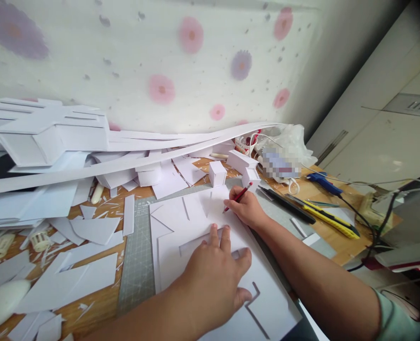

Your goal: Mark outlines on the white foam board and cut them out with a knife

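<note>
My right hand (248, 206) grips a dark red pencil (244, 193), its tip at the upper part of a white foam board sheet (167, 246). Cut slots and notches run through that sheet. Spread flat on the same sheet, palm down, my left hand (217, 274) holds nothing between its fingers. Beneath the sheet lies a grey-green cutting mat (135, 270), its left strip showing. Just beyond the sheet's far edge stand a small white box (217, 174) and an angled white piece (243, 166).
White offcuts (89, 270) litter the wooden table at left. A long white strip (138, 163) crosses the back near a folded white model (49, 130). To the right lie a yellow utility knife (328, 220), a black pen-like tool (291, 207) and a blue glue gun (324, 183) with its cord.
</note>
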